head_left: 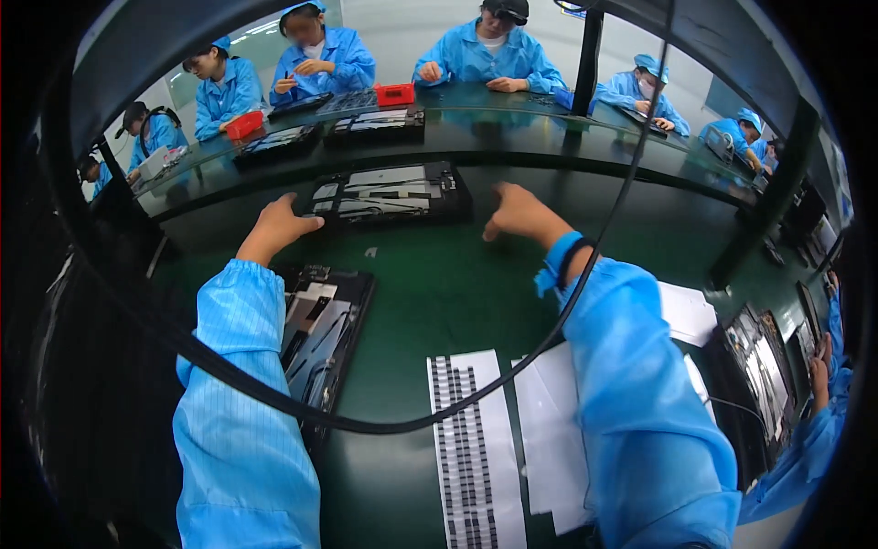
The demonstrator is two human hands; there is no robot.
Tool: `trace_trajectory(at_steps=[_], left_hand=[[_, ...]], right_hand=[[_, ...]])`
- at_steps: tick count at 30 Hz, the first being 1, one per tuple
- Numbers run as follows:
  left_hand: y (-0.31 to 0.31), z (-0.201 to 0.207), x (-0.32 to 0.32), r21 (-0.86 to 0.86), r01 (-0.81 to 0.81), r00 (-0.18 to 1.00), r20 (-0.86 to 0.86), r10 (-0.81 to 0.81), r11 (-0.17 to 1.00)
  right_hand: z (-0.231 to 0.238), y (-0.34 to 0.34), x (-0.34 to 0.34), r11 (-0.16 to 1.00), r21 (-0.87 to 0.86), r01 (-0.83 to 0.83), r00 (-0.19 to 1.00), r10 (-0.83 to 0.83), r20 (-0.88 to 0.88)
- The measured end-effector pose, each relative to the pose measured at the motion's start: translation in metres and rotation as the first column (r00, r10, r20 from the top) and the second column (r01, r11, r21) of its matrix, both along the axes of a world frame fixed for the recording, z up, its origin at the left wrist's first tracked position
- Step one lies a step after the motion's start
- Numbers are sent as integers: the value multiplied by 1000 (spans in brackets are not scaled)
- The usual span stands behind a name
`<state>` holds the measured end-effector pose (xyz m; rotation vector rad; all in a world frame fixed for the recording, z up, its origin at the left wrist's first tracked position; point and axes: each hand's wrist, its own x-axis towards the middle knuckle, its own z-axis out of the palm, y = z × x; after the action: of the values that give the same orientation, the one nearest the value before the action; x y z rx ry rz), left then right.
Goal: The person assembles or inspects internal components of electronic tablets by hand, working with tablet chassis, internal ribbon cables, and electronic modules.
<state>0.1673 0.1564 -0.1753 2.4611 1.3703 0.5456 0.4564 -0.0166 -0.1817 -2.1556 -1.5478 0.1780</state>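
Note:
Both my arms, in blue sleeves, reach forward over a dark green bench. Ahead lies an opened black electronic device, its silver plates and dark cables bared. My left hand is at its left end, fingers and thumb spread; whether the thumb touches the casing I cannot tell. Off the device's right end, a gap away, my right hand holds nothing, its fingers apart. A second opened device lies beside my left forearm, which partly hides it.
Nearer me are a white sheet with rows of black strips and plain white sheets. A black cable loops across the view. Co-workers in blue sit opposite, with red bins; another person's hand works at far right.

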Motion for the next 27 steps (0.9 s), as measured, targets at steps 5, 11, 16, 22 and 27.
trace_trajectory(at_steps=[5, 11, 16, 22, 27], left_hand=[[-3, -9, 28, -373, 108, 926, 374, 43, 922], [-4, -3, 16, -272, 180, 813, 582, 13, 945], [-100, 56, 18, -264, 450, 519, 855, -9, 853], [-199, 62, 9, -364, 736, 70, 879, 472, 570], [-251, 32, -13, -366, 776, 21, 828, 560, 513]], right_hand=[[-26, 67, -10, 996, -15, 93, 935, -92, -342], [21, 21, -39, 963, 224, 146, 646, 79, -759], [90, -93, -32, 893, 450, 4, 609, 355, -709], [124, -237, -73, 940, 292, 175, 607, 130, -784], [58, -357, -56, 969, 237, -72, 985, 106, -136]])
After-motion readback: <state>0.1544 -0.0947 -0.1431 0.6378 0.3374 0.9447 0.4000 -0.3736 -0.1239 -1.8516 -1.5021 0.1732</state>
